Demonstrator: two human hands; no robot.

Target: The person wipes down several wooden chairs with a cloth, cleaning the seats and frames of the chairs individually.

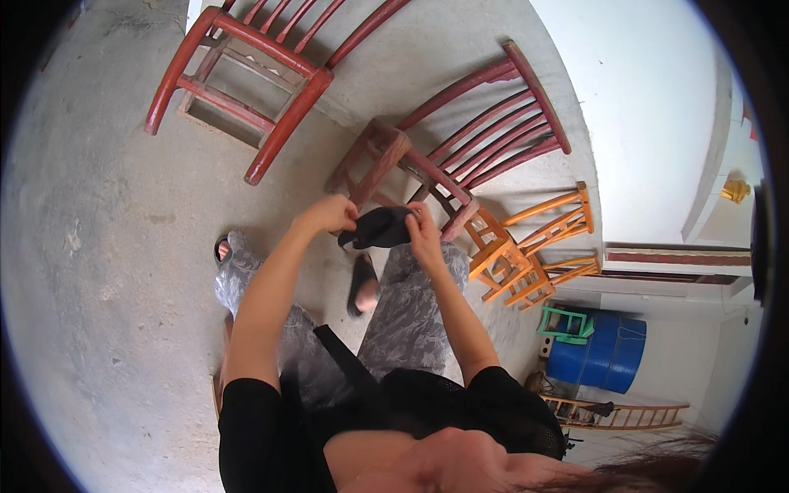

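Sock (380, 227), soft and black, gripped by left hand (329, 214) and right hand (422, 230); red slatted chairs (460, 140) stand just beyond on concrete floor (99, 246).

Black cloth (380, 227) held between both hands. Trousers (407, 316) grey with pale mottled pattern. Top (255, 435) black, mesh-like at right shoulder. Sandal (362, 283) black. Floor (99, 246) bare grey concrete, blotchy. Two large chairs (246, 74) dark red, worn, second (485, 131) alike. Two small chairs (526, 246) bright orange. Barrel (604, 353) blue. Stool (563, 322) green. Ladder (616, 413) pale wood. Wall (649, 107) white.
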